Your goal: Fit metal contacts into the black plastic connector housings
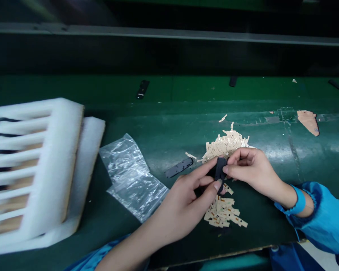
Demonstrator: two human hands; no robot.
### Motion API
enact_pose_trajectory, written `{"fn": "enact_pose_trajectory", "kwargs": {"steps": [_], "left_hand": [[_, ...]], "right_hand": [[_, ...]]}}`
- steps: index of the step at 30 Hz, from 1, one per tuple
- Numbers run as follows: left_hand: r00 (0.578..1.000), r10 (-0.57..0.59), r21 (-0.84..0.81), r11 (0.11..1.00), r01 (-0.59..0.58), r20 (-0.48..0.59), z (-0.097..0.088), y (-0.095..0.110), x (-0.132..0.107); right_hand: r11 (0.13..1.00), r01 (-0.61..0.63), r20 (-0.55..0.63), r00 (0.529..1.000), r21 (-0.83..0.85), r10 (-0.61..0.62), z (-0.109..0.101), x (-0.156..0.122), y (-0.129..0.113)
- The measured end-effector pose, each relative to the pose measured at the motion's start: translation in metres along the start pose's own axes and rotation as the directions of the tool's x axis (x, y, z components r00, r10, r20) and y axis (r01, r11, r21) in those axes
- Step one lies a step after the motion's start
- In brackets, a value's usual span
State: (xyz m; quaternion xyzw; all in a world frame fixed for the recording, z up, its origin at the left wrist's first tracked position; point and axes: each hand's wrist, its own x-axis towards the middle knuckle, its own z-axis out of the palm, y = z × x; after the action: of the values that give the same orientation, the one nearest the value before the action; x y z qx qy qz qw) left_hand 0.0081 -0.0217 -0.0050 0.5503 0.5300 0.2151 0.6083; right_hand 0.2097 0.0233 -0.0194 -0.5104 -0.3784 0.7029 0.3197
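My left hand [186, 199] and my right hand [250, 169] meet over the green work surface [164, 131]. Between their fingertips they pinch a small flat black part [220, 168]. A second long black part [179, 168] lies flat on the surface just left of my hands. A heap of small tan paper tabs [227, 145] sits behind my hands. Another pile of tan tabs [223, 212] lies right below them, partly covered by my left thumb.
A clear plastic bag [130, 177] lies left of my hands. White foam slotted trays [45, 165] are stacked at the far left. More black parts [142, 89] lie on the raised green strip behind. A torn tan scrap [309, 121] is stuck at the right.
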Motion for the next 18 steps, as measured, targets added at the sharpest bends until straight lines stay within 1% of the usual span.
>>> {"fn": "enact_pose_trajectory", "kwargs": {"steps": [7,10,15,18], "left_hand": [[1.0,0.003,-0.013,1.0,-0.003,0.008,0.0014,0.0008,-0.0001],[1.0,0.004,-0.014,1.0,-0.004,0.005,0.001,0.0021,-0.0001],[0.998,0.053,0.018,0.998,-0.053,-0.028,0.0002,0.0012,0.0005],[0.995,0.088,0.034,0.996,-0.086,-0.048,0.0011,0.001,0.0]], "right_hand": [[0.998,-0.067,0.041,0.997,-0.02,0.068,-0.0025,0.0011,-0.003],[0.998,-0.047,0.035,0.998,-0.031,0.048,-0.0019,0.0006,-0.0023],[0.998,0.024,-0.034,0.999,-0.062,-0.026,0.0014,-0.0033,0.0018],[0.998,0.029,0.004,1.0,-0.053,-0.029,0.0028,-0.0057,0.0035]]}}
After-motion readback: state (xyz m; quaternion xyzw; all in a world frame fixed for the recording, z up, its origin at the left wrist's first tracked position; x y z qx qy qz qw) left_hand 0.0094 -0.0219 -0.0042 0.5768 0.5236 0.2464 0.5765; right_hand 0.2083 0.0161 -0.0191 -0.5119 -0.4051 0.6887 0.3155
